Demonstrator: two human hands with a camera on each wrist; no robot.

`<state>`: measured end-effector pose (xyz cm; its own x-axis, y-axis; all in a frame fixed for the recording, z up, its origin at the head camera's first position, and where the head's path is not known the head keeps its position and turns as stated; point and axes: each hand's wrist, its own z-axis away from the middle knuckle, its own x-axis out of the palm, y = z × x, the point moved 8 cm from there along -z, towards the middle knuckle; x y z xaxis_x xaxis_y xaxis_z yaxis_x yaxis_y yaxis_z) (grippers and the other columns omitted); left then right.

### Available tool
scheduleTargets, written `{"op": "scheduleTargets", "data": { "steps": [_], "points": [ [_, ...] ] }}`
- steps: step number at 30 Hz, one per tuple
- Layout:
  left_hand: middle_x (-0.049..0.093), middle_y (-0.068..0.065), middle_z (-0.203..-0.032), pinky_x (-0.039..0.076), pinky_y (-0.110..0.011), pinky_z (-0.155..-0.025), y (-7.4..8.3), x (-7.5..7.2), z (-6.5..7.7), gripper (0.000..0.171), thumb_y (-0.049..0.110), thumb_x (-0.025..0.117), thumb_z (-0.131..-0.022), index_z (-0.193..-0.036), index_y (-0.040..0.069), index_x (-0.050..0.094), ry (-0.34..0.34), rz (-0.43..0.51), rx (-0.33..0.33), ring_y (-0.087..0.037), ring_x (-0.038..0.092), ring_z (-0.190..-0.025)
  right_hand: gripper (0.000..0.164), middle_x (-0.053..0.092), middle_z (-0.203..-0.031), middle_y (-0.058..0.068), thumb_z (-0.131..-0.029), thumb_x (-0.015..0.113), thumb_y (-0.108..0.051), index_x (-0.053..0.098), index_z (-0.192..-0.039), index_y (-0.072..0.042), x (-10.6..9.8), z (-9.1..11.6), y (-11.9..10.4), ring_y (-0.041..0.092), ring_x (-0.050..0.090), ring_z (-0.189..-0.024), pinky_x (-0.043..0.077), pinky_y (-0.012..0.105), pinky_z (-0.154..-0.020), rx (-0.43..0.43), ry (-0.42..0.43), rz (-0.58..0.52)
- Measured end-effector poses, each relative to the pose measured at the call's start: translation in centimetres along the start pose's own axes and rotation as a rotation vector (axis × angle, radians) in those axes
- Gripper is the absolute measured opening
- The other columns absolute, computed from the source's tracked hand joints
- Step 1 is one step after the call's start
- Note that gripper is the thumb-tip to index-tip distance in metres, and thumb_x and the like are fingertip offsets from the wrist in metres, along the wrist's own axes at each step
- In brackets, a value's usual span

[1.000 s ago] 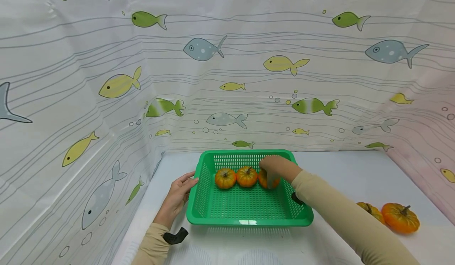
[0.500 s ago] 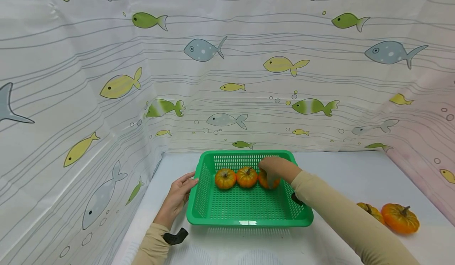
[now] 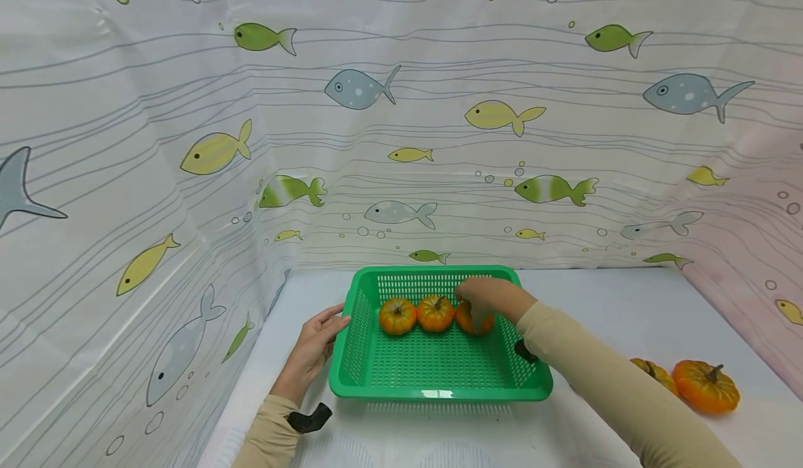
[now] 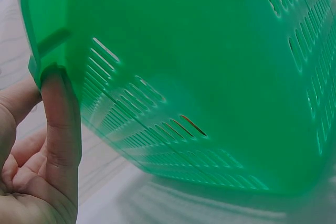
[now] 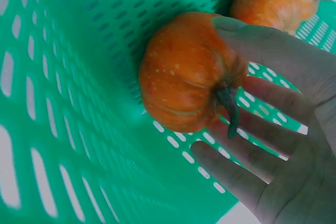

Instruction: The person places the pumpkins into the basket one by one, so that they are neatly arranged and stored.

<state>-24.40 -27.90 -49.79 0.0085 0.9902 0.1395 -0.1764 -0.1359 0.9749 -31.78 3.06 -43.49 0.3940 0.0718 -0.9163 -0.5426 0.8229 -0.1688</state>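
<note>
A green plastic basket [image 3: 401, 390] with slotted walls stands on the white table. Inside it, a row of three small orange pumpkins lies near the back wall. My right hand [image 3: 495, 297] holds the rightmost pumpkin [image 5: 178, 72], thumb on one side and fingers round the other; its stem points toward the palm. The middle pumpkin [image 3: 435, 313] and the left pumpkin [image 3: 398, 316] sit beside it. At the basket's left side, my left hand [image 3: 312, 342] grips the rim, and the left wrist view shows the finger and thumb at the rim's edge.
Right of the basket, an orange pumpkin [image 3: 705, 386] rests on the table [image 3: 602, 307]. Another pumpkin [image 3: 655, 372] next to it is partly hidden by the right sleeve [image 3: 602, 377]. A fish-patterned curtain [image 3: 439, 175] encloses the back and sides.
Both hands, the basket and the pumpkins stay in place. The head view shifts only very slightly.
</note>
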Motion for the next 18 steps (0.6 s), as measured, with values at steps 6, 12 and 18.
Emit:
{"op": "scheduleTargets", "data": {
  "steps": [6, 12, 18],
  "points": [
    [0.073, 0.008, -0.094, 0.063, -0.020, -0.074, 0.1, 0.0, 0.0, 0.060, 0.015, 0.067, -0.101, -0.154, 0.002, 0.042, -0.002, 0.002, 0.002, -0.004, 0.074, -0.082, 0.067, 0.065, -0.139, 0.010, -0.075, 0.092, -0.014, 0.064, -0.136, -0.007, -1.3, 1.1, 0.0, 0.030, 0.061, -0.126, 0.057, 0.047, -0.104, -0.005, 0.023, -0.065],
    [0.074, 0.008, -0.096, 0.063, -0.019, -0.073, 0.1, 0.0, 0.1, 0.060, 0.015, 0.067, -0.102, -0.155, 0.002, 0.041, -0.003, 0.006, 0.000, -0.003, 0.074, -0.082, 0.068, 0.062, -0.143, 0.010, -0.078, 0.091, -0.016, 0.062, -0.139, -0.008, -1.7, 1.6, 1.0, 0.031, 0.059, -0.130, 0.055, 0.049, -0.108, -0.009, 0.033, -0.125],
    [0.073, 0.008, -0.094, 0.063, -0.019, -0.073, 0.0, 0.0, 0.1, 0.058, 0.013, 0.066, -0.102, -0.154, 0.002, 0.042, 0.004, 0.015, -0.006, -0.003, 0.073, -0.082, 0.066, 0.064, -0.141, 0.012, -0.080, 0.090, -0.018, 0.062, -0.139, -0.006, -2.1, 2.5, 1.6, 0.032, 0.059, -0.130, 0.053, 0.052, -0.110, -0.048, 0.040, -0.136]
  ]
}}
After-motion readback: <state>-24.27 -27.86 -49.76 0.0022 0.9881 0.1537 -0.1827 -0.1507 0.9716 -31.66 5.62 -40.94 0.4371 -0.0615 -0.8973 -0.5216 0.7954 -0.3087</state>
